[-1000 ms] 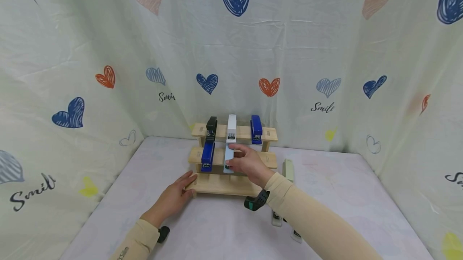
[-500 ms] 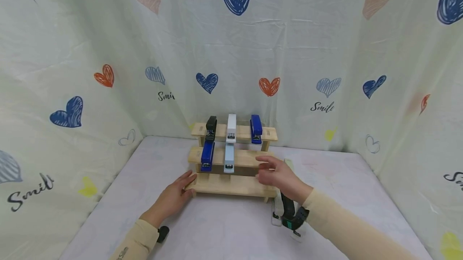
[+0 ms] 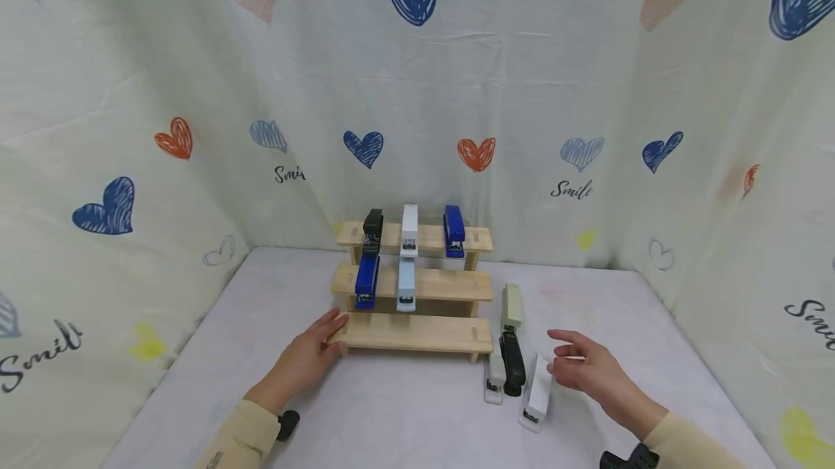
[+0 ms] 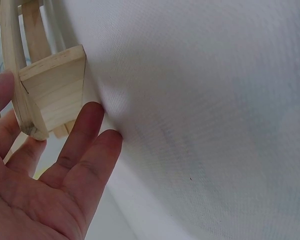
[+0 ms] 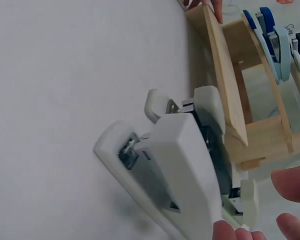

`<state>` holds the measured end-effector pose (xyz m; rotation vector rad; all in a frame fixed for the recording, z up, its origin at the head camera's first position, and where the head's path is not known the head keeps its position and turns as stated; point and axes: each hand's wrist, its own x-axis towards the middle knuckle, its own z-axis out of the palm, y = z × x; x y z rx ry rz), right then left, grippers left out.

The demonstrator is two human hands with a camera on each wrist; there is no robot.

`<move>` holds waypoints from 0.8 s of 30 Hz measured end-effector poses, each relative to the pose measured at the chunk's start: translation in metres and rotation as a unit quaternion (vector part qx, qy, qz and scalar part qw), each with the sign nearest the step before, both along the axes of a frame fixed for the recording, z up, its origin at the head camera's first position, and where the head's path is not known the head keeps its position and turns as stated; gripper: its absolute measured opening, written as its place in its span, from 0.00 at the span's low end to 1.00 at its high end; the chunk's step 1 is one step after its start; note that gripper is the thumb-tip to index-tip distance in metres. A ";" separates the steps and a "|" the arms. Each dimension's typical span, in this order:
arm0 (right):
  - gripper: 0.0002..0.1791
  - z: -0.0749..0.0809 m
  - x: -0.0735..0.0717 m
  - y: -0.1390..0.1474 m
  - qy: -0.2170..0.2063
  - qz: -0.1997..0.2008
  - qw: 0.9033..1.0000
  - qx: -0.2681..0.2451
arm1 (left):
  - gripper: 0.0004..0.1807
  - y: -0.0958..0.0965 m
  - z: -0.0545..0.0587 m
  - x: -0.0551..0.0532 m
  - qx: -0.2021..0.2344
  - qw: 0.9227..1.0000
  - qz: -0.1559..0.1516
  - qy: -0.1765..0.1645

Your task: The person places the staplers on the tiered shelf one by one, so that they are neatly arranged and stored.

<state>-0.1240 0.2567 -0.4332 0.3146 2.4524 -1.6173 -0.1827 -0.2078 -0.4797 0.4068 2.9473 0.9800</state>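
Note:
My left hand (image 3: 306, 353) holds the left end of the lowest board of a three-tier wooden display rack (image 3: 417, 333), thumb at its front edge. In the left wrist view the thumb and fingers (image 4: 87, 125) lie about the board's end. My right hand (image 3: 590, 375) hovers just right of a white stapler (image 3: 538, 391) on the table, thumb and fingers parted; whether a fingertip touches it I cannot tell. Beside that lie a black stapler (image 3: 512, 364), a second white stapler (image 3: 494, 375) and a pale green stapler (image 3: 512, 304).
On the middle tier sit a blue stapler (image 3: 367, 282) and a light blue stapler (image 3: 406, 284). The top tier carries a black stapler (image 3: 372, 231), a white stapler (image 3: 409, 230) and a blue stapler (image 3: 454, 231). A heart-printed curtain (image 3: 522, 77) hangs behind the table.
My right hand has let go of the light blue stapler on the middle tier and moved right and nearer, to the white stapler on the table. The left hand stays at the rack.

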 end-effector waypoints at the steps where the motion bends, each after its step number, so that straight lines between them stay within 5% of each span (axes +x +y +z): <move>1: 0.37 -0.003 0.002 0.001 -0.009 -0.007 1.000 0.000 | 0.29 0.000 0.000 0.000 0.002 1.000 0.000 -0.001; 11: 0.39 -0.030 0.009 -0.009 -0.085 -0.030 0.996 0.006 | 0.29 0.000 -0.001 0.001 0.002 1.000 -0.001 -0.001; 24: 0.43 -0.034 0.010 -0.016 -0.085 -0.032 0.996 -0.023 | 0.29 0.001 0.000 0.001 0.001 1.000 0.004 0.004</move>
